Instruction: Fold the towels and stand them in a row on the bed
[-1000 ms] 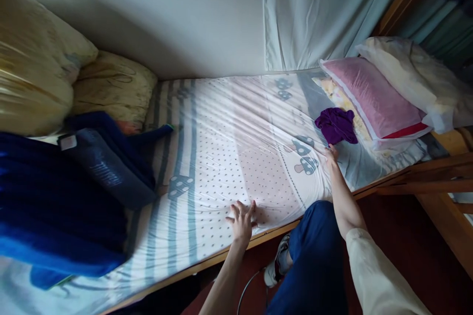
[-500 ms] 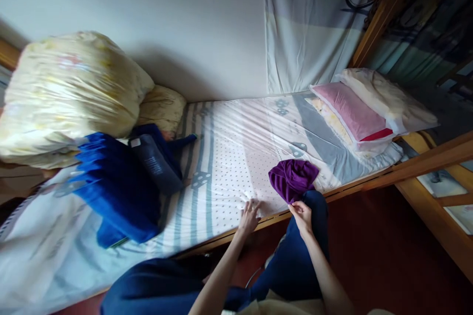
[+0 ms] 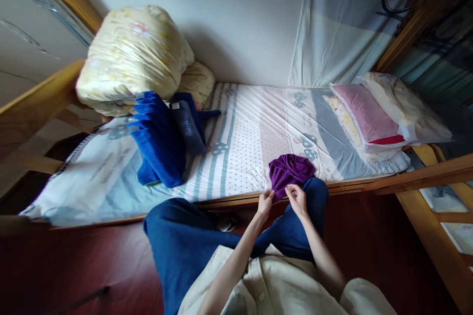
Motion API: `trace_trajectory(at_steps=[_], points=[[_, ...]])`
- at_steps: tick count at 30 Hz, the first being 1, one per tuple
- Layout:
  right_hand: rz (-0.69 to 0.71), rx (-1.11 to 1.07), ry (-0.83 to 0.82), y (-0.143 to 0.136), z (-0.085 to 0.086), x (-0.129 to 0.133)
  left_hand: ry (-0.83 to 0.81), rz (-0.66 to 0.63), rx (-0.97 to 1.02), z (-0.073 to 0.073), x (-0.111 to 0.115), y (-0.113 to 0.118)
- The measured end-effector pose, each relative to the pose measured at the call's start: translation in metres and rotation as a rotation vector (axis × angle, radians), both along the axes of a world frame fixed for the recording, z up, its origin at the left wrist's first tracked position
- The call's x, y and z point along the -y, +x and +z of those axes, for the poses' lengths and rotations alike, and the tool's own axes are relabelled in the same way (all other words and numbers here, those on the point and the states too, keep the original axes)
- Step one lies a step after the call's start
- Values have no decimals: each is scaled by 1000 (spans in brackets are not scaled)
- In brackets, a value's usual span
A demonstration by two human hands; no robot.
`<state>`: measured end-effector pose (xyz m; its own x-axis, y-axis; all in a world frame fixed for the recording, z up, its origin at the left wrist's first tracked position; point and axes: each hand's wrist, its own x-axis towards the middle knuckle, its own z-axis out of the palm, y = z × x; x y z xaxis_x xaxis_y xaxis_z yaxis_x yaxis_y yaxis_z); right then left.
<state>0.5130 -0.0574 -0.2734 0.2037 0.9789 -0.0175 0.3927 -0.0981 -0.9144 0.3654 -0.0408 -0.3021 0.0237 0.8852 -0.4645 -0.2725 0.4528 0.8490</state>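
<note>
A crumpled purple cloth [image 3: 290, 170] lies at the front edge of the bed, just above my right knee; I cannot tell what kind of cloth it is. My left hand [image 3: 265, 202] pinches its lower left edge. A short way to the right, my right hand [image 3: 296, 198] pinches the same lower edge, fingers closed. Between the two hands the edge hangs slightly over the bed's wooden rail. To the left on the mattress sit a stack of folded blue cloths [image 3: 158, 140] and a dark grey-blue folded cloth [image 3: 188, 128] with pale lettering.
The mattress [image 3: 247, 133] has a striped and dotted sheet. A large yellow bundle of bedding [image 3: 136, 59] sits at the left end. A pink pillow [image 3: 365, 113] in a clear wrap lies at the right end. A wooden rail [image 3: 436, 170] runs along the front right.
My left hand has left the mattress and moved right to pinch the purple cloth. My right hand still holds its edge. The view has shifted left and down.
</note>
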Motion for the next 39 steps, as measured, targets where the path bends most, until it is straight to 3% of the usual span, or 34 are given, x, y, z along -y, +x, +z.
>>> trace_trajectory(at_steps=[2,5,8,11,14,17,19,22,25,30,34,37,39], points=[[-134,202,26,19,-3,-22,17,-9,-69,-6,11,-7],[-158,399,-76,41,-10,-54,88,-30,-247,-10,24,-16],[-128,394,-194,53,-11,-75,154,-41,-343,-5,25,-23],[-201,327,-167,72,3,-90,193,43,-329,9,15,-43],[-378,308,-1,108,38,-103,209,247,-298,26,-3,-86],[-567,371,119,151,85,-110,219,475,-305,43,-22,-144],[-639,416,178,174,116,-111,217,552,-293,55,-33,-181],[-569,468,264,190,153,-108,211,624,-368,77,-42,-225],[-432,478,352,188,181,-103,227,573,-570,98,-42,-252],[-294,460,441,161,229,-87,309,302,-1086,117,-38,-269],[-205,614,505,130,265,-67,338,151,-1301,120,-38,-259],[-152,755,487,127,277,-66,345,154,-1361,130,-39,-249],[-149,794,414,138,272,-74,412,206,-1409,144,-38,-245]])
